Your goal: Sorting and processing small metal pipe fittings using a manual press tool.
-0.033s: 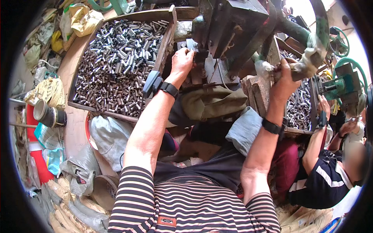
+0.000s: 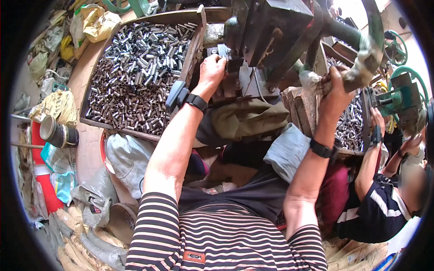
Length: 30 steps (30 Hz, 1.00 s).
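Observation:
My left hand point(image 2: 212, 70) is at the die area of a dark green press point(image 2: 275, 31), its fingers pinched together beside a small shiny metal fixture point(image 2: 221, 50). Whatever lies between those fingertips is too small or hidden to make out. My right hand point(image 2: 335, 86) is closed round the press handle point(image 2: 368, 58), a thick curved bar partly wrapped in pale, dirty cloth. Just left of my left hand stands a wooden tray point(image 2: 192, 49) heaped with short metal tubes point(image 2: 140, 72), shiny toward the back and browner toward the front.
Another person's hand point(image 2: 377, 118) reaches toward a green press point(image 2: 400, 101) at right. Between us is a second box of metal tubes point(image 2: 348, 131). Olive cloth point(image 2: 248, 119) hangs below my press, by wooden blocks point(image 2: 298, 106). Sacks point(image 2: 90, 198) and a dark bucket point(image 2: 58, 132) lie left.
My right hand and the press handle have shifted slightly, the hand a little to the right. My left hand stays at the die area with almost no movement.

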Each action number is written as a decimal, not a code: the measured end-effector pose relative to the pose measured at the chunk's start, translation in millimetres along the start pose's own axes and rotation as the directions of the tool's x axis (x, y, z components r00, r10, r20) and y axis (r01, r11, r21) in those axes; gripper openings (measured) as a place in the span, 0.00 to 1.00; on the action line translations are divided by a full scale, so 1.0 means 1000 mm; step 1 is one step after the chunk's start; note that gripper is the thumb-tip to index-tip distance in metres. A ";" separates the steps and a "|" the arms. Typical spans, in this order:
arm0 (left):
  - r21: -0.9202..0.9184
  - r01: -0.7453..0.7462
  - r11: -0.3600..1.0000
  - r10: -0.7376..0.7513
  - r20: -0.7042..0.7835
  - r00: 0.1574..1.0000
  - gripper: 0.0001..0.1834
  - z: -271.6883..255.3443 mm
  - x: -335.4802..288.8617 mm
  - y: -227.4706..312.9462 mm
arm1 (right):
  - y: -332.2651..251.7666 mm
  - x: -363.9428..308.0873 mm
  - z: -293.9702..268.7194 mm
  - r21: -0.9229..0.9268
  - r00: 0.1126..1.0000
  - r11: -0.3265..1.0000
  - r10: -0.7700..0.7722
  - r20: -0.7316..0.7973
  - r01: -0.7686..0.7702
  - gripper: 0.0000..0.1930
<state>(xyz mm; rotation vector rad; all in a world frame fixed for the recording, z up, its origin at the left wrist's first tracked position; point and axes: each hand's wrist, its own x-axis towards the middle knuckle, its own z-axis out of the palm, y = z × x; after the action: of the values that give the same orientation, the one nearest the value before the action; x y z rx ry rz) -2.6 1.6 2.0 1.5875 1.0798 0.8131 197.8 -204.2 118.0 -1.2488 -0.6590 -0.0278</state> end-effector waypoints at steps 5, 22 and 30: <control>0.031 0.062 0.998 -0.063 0.007 0.998 0.13 -0.018 -0.014 0.008 | -0.030 0.012 -0.006 0.022 0.993 0.998 0.065 0.095 -0.067 0.06; 0.807 -0.308 0.504 0.264 0.196 0.944 0.19 -0.021 -0.016 0.000 | 0.025 -0.006 0.000 0.053 0.985 0.984 -0.170 -0.024 0.171 0.04; 0.562 -0.533 0.632 0.425 0.323 0.846 0.18 -0.074 -0.039 0.008 | 0.027 -0.009 -0.003 -0.099 0.967 0.962 -0.251 0.045 0.254 0.08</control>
<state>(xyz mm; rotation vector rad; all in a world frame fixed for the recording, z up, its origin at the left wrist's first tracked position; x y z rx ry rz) -81.4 -8.3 29.9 2.5652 0.8491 0.6620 202.0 -200.9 89.4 -1.2603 -0.8504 -0.2574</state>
